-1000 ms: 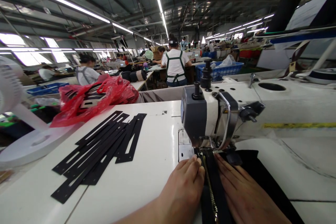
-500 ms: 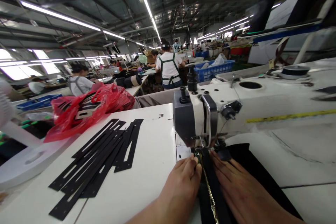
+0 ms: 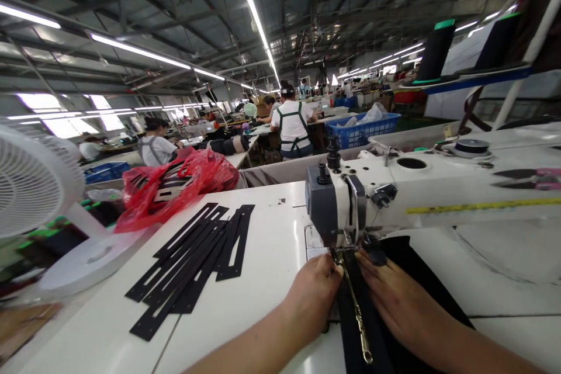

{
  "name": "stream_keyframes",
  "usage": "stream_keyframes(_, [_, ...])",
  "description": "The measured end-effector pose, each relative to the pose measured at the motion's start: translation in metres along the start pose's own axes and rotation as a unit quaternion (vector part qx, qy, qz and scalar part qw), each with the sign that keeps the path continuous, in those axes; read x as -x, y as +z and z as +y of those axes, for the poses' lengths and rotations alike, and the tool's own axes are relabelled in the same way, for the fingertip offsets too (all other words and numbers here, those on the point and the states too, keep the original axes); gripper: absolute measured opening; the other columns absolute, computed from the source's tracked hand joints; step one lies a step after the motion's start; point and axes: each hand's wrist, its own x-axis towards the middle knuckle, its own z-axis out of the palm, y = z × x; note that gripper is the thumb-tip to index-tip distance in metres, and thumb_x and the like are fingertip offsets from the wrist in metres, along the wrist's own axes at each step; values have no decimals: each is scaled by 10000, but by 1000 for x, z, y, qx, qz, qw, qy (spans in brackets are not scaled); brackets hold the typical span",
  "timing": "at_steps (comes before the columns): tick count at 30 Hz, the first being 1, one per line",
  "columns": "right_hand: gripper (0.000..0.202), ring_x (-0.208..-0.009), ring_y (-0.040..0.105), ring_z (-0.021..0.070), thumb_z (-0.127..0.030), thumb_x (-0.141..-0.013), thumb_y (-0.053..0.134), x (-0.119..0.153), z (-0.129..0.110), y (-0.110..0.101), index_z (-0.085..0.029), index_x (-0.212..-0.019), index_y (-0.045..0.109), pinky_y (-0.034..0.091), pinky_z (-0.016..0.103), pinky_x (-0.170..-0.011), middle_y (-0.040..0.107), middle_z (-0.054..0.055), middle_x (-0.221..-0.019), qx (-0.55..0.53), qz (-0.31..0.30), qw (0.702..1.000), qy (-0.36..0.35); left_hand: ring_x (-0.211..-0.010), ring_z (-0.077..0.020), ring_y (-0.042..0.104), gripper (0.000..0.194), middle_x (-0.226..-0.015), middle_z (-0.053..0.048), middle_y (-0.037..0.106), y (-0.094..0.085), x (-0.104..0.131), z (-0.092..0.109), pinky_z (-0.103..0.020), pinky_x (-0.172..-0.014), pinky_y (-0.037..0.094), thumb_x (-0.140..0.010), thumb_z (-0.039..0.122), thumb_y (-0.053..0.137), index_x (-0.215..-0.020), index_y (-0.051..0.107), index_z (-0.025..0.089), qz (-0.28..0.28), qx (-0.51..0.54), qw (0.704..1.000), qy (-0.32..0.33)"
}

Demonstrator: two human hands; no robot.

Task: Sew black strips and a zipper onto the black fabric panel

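Note:
A white sewing machine head [image 3: 335, 204] stands over black fabric [image 3: 409, 263] with a gold-toothed zipper [image 3: 350, 292] running lengthwise. The zipper's gold pull [image 3: 364, 342] hangs toward me. Left of the zipper, my left hand [image 3: 313, 289] is closed, its fingertips pinching the edge of the black zipper strip close to the presser foot. Flat on the black fabric lies my right hand [image 3: 397, 298], fingers stretched out toward the needle area, to the right of the zipper. The needle tip itself is hidden.
Several black slotted strips [image 3: 184, 274] lie fanned out on the white table at left. Behind them sits a red plastic bag [image 3: 205, 172]. A white fan [image 3: 35, 181] stands far left. Pink-handled scissors [image 3: 532, 175] and a yellow tape measure [image 3: 473, 206] rest on the machine.
The view has shifted left and tilted up, bringing the fan and scissors into sight. My left fingers have curled in tighter. More of the zipper pull now shows.

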Motion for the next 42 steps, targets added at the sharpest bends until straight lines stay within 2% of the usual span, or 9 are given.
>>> stream_keyframes(4, [481, -1203, 465, 227, -137, -869, 377, 17, -13, -9, -133, -1349, 400, 455, 442, -949, 482, 133, -1312, 12, 30, 999, 22, -943, -230, 604, 184, -1006, -109, 629, -7, 13, 12, -407, -908, 487, -860, 124, 473, -993, 599, 128, 14, -24, 998, 48])
stream_keyframes(9, [551, -1216, 445, 221, -154, -825, 417, 35, -36, -18, -113, -1372, 365, 491, 363, -914, 459, 116, -1329, 50, -1, 998, -31, -1046, -222, 594, 245, -1114, -118, 630, -9, 33, 29, -382, -960, 472, -921, 139, 392, -1081, 575, 104, 62, -25, 995, 72])
stream_keyframes(17, [538, -1210, 454, 233, -139, -798, 413, 30, -31, -12, -36, -1326, 408, 512, 373, -880, 479, 156, -1300, 88, 6, 995, -55, -1036, -221, 594, 207, -1082, -122, 637, -12, 24, 25, -379, -974, 463, -886, 109, 449, -1024, 604, 98, 46, -16, 997, 58])
stream_keyframes(22, [576, -1221, 443, 231, -114, -787, 405, 26, -25, -8, -35, -1356, 358, 496, 380, -905, 478, 162, -1305, 68, 14, 997, -33, -991, -210, 594, 196, -979, -122, 642, -13, 15, 19, -371, -966, 460, -877, 95, 466, -1016, 604, 89, 39, -1, 997, 60])
stream_keyframes(27, [579, -1180, 489, 244, -97, -781, 405, 20, -16, 0, -64, -1358, 370, 481, 413, -926, 486, 156, -1304, 35, 9, 999, -18, -883, -200, 582, 173, -877, -88, 610, -5, 8, 8, -347, -840, 509, -897, 114, 439, -959, 600, 120, 41, 35, 998, 42])
stream_keyframes(32, [570, -1162, 503, 250, -60, -753, 400, 11, -8, 4, -74, -1323, 425, 470, 424, -938, 521, 159, -1271, 10, 16, 1000, -6, -906, -203, 555, 168, -960, -70, 577, 10, 7, -5, -327, -809, 495, -901, 154, 436, -970, 589, 171, 4, 57, 998, -11])
stream_keyframes(35, [505, -1172, 491, 244, -58, -779, 391, 6, -6, 1, -100, -1275, 476, 468, 407, -937, 527, 151, -1263, -12, 22, 1000, 3, -958, -210, 544, 183, -1005, -73, 578, 9, 6, -7, -327, -849, 484, -886, 140, 440, -991, 585, 178, -4, 76, 997, -25])
stream_keyframes(39, [400, -1070, 541, 266, -113, -749, 477, -2, -7, -5, -116, -1140, 560, 486, 422, -875, 572, 165, -1156, -59, 5, 996, 65, -980, -221, 559, 249, -1015, -101, 606, -2, 8, -6, -372, -965, 421, -798, 77, 457, -1012, 576, 129, 3, 119, 993, -1])
stream_keyframes(42, [352, -949, 574, 263, -171, -699, 577, -13, -9, -7, -146, -1050, 582, 503, 391, -786, 605, 131, -1049, -135, -36, 982, 127, -952, -237, 573, 273, -994, -105, 624, -5, 11, -3, -402, -948, 427, -700, 76, 506, -954, 593, 126, 17, 131, 991, -17])
